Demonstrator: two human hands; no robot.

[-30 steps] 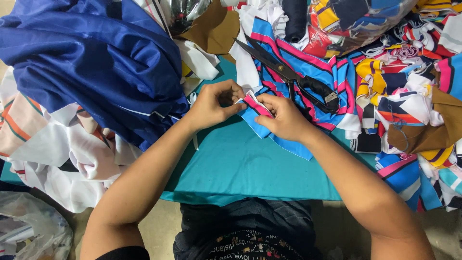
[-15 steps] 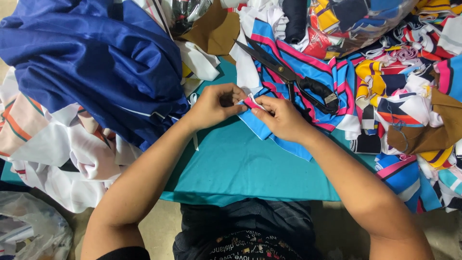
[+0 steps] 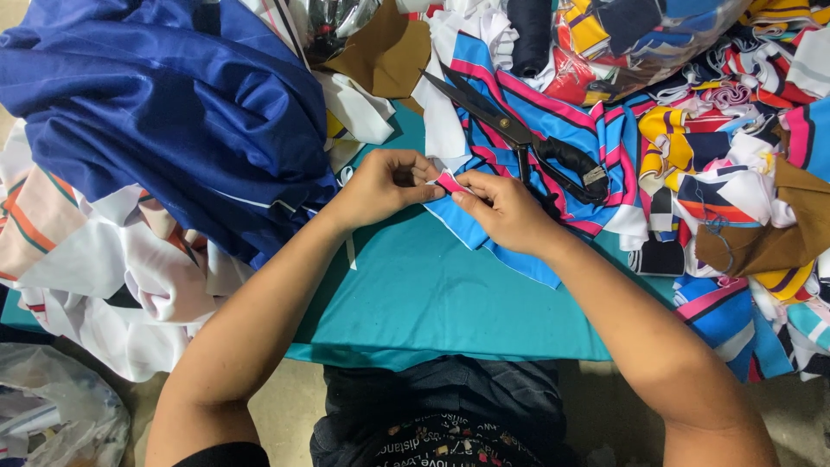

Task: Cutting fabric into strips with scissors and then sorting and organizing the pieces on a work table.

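My left hand [image 3: 385,186] and my right hand [image 3: 506,212] meet over the teal table cover [image 3: 432,294]. Both pinch a small pink and white fabric strip [image 3: 450,182] between thumb and fingers. The strip belongs to a blue, pink and white striped cloth [image 3: 519,138] that lies under my right hand and spreads toward the back. Large black-handled scissors [image 3: 527,138] rest shut on that cloth, just beyond my right hand.
A big dark blue garment [image 3: 164,112] is heaped at the left, with white and orange cloth [image 3: 78,251] below it. Mixed colourful scraps [image 3: 735,173] pile up at the right. A clear plastic bag [image 3: 52,415] sits on the floor at lower left.
Both hands stay in the same place; the fingers have shifted slightly along the pink strip.
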